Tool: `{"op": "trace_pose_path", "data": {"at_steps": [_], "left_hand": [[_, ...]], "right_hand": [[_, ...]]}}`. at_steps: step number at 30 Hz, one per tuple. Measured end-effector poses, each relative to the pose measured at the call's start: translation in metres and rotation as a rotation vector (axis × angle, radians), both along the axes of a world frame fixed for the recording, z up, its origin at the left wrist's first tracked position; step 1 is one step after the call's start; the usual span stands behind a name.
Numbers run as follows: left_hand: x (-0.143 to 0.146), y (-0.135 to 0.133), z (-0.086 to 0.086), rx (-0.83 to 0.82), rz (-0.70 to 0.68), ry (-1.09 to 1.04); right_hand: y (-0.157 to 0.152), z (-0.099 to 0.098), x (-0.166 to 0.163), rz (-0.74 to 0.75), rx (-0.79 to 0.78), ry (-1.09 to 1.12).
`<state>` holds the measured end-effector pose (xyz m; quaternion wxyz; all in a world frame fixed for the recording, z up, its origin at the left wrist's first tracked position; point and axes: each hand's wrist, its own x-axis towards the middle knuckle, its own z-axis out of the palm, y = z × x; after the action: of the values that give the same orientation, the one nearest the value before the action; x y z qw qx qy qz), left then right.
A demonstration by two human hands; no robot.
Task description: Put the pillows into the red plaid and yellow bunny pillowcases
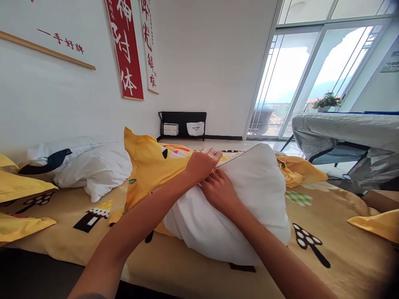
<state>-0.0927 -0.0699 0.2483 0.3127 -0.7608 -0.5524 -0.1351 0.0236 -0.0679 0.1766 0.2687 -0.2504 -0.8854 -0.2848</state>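
A plump white pillow (246, 207) lies on the bed (336, 232) in front of me, partly against a yellow patterned pillowcase (149, 166). My left hand (202, 162) is closed on the top edge of the white pillow, where it meets the yellow fabric. My right hand (218, 190) rests just below it on the pillow's upper face, fingers curled and pinching at the same edge. Both forearms reach in from the bottom of the view.
Another white pillow (90, 166) lies at the left by the wall. Yellow cloth pieces (18, 187) sit at the far left, and more at the right (377, 224). A covered table (346, 133) stands by the window. A black rack (182, 124) is against the far wall.
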Motion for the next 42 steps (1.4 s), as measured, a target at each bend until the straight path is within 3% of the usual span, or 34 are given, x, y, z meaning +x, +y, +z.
{"op": "trace_pose_path", "data": {"at_steps": [3,7,11,15,18,22,26,29,32,37,42], "left_hand": [[-0.006,-0.007,-0.016,0.015,0.042,0.008],[-0.029,-0.014,-0.042,0.116,0.063,0.014],[-0.053,-0.023,-0.064,0.287,0.038,-0.009],[-0.065,-0.024,-0.073,0.323,0.131,-0.112],[-0.06,-0.013,-0.07,0.249,0.123,-0.117],[-0.046,0.002,-0.061,0.178,0.058,-0.077],[-0.047,0.012,-0.071,0.142,0.057,-0.078],[-0.064,0.02,-0.098,0.086,0.088,-0.166],[-0.09,0.022,-0.13,0.021,0.011,-0.293],[-0.124,-0.001,-0.165,-0.143,-0.108,-0.339],[-0.116,-0.042,-0.183,0.013,-0.237,-0.162]], "right_hand": [[0.017,0.0,0.003,-0.098,-0.082,0.131],[0.028,0.013,0.036,-0.007,-0.18,0.189],[0.012,0.021,0.086,0.007,-0.082,0.207],[-0.029,-0.014,0.091,0.131,0.098,0.184],[-0.04,-0.047,0.054,0.198,0.01,0.012],[-0.008,-0.066,-0.005,-0.029,-0.186,0.111],[0.021,-0.074,-0.035,-0.007,-0.285,0.082],[0.024,-0.083,-0.026,-0.012,-0.259,0.136],[0.015,-0.095,0.006,0.016,-0.225,0.124],[-0.009,-0.126,0.062,0.089,-0.167,-0.052],[-0.011,-0.145,0.071,-0.006,-0.071,-0.059]]}}
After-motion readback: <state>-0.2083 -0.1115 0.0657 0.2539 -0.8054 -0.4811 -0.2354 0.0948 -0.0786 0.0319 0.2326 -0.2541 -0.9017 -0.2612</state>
